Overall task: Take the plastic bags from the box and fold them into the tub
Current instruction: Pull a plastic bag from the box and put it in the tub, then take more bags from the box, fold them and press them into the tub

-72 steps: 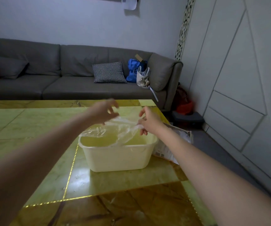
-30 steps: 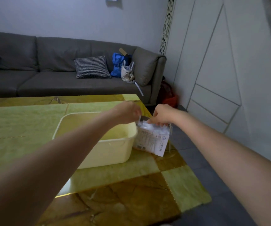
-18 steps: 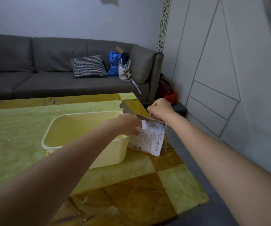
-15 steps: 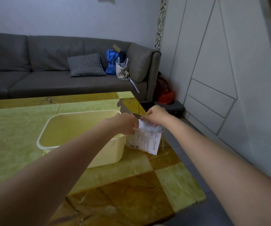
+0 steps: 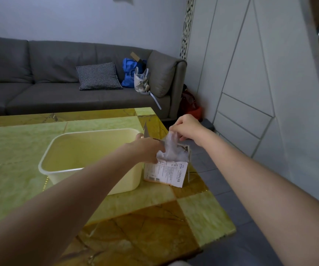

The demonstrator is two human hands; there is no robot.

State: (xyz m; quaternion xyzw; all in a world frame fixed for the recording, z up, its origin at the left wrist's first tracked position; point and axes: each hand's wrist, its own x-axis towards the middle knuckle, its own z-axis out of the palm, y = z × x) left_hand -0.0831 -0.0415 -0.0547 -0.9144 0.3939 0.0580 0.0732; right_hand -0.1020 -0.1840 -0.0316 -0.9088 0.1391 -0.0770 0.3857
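A cream plastic tub stands on the green and gold table. Right beside it, at its right end, stands a small white printed box with its top torn open. My left hand grips the box's upper left edge. My right hand pinches the top of a clear plastic bag that sticks up out of the box. The tub's bottom shows only a pale yellow surface; I cannot make out any folded bag in it.
The table's right edge runs just past the box, with grey floor beyond. A grey sofa with a checked cushion and a blue bag stands behind the table. White panelled wall on the right.
Both hands left the bag over the tub and went to the box on the right. Now my right hand has lifted, drawing a clear bag partly out of the box.
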